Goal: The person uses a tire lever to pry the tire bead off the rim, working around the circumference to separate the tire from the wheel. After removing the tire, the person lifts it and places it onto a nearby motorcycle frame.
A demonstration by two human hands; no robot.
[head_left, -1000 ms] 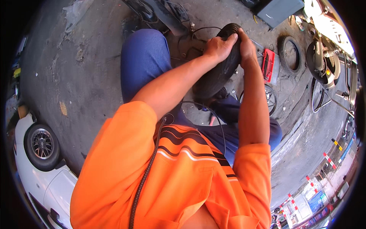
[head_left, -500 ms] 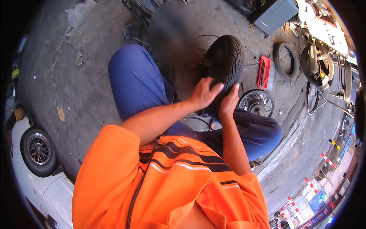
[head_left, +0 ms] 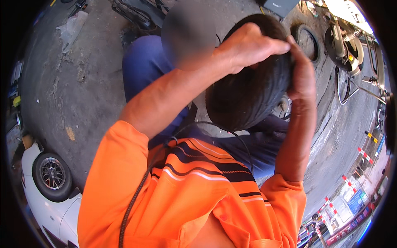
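Observation:
A black treaded tyre (head_left: 244,101) is held up at a tilt between my legs. My left hand (head_left: 252,47) lies across its upper part, fingers bent and gripping it. My right hand (head_left: 302,72) grips the tyre's right side, its fingertips beside those of my left hand at the top, slightly smeared by motion. Part of a dark metal wheel (head_left: 284,108) shows behind the tyre, mostly hidden. A dark cord (head_left: 136,194) loops over my orange shirt and lap.
Around me on the grimy floor (head_left: 91,103) lie a second tyre (head_left: 314,43) and a plastic bag (head_left: 72,31). A scooter (head_left: 347,53) stands at right, a grey box (head_left: 277,5) at top. A white car (head_left: 66,219) is at lower left. Striped barriers (head_left: 364,155) stand at right.
Both hands and the tyre have risen and shifted right since half a second ago, when they were low near my lap. The tyre now appears larger and covers the red tool case.

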